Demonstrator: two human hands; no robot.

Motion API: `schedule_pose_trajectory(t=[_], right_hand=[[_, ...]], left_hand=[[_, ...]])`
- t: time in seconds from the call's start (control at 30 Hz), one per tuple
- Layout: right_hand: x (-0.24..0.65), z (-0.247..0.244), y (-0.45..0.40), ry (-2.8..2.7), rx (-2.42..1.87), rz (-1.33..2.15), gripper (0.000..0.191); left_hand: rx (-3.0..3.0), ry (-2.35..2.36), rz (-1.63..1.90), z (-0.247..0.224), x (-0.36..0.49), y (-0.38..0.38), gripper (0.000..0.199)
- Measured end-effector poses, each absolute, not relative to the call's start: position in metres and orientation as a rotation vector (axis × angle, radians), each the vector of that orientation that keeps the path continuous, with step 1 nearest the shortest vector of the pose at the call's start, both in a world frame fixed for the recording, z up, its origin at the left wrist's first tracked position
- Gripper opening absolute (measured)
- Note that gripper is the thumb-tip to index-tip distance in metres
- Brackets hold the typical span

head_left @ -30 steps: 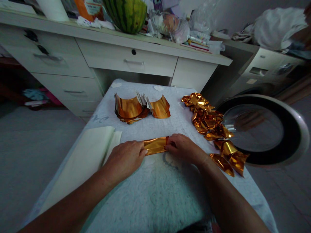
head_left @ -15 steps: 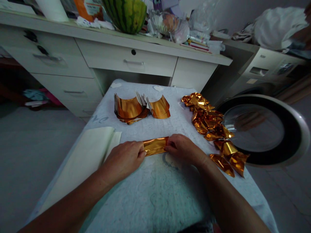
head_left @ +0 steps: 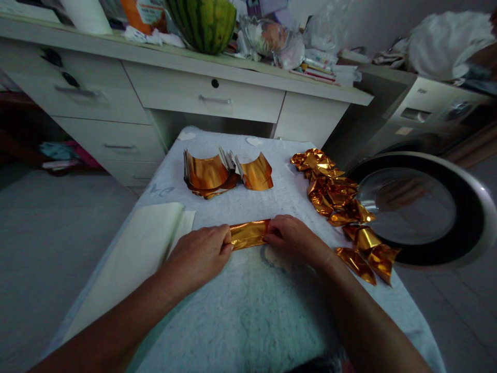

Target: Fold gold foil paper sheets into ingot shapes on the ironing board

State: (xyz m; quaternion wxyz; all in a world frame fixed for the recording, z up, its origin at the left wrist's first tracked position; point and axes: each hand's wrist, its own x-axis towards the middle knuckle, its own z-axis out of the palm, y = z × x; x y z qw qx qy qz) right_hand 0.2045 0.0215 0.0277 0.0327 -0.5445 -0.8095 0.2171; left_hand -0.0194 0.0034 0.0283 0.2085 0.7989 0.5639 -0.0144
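1. Foil strip point(head_left: 249, 234): in the head view it lies directly between your two hands, low over the cloth point(head_left: 248, 316), with its bare middle showing.
2. Your left hand point(head_left: 198, 254) is clamped on its left end, thumb toward you; your right hand point(head_left: 291, 238) pinches its right end. Neither hand is nearer: both are touching it, and only the foil strip separates them.
3. Its long axis runs crosswise from grip to grip, with the right end slightly farther from your body than the left. The long edges face toward you and away from you, and the surface between your fingers looks lightly creased.
4. Beyond your left grip, well apart from it, sit the curved foil sheets point(head_left: 207, 173); a smaller curved pile point(head_left: 256, 173) is just beside them, beyond the foil strip.
5. Outward from your right grip are the crumpled foil pieces point(head_left: 334, 191). The pale paper point(head_left: 128, 254) lies beside your left forearm.
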Motion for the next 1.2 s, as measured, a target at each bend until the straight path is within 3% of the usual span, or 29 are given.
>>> schedule_pose_trajectory(t=[0.27,0.9,1.2], right_hand=[[0.2059,0.0256,0.022,-2.5,-1.667,0.657,0.013],[0.2037,0.023,0.0214,-2.466,-1.7,0.634,0.018],[0.2012,0.0255,0.0167,-2.387,-1.8,0.596,0.012]], left_hand=[[2.266,1.552,-0.093,0.0299,-0.0166,0.002,0.022],[2.253,1.567,-0.039,0.0245,-0.0186,0.0012,0.008],[2.275,1.442,0.03,0.0226,-0.0162,0.0048,0.016]])
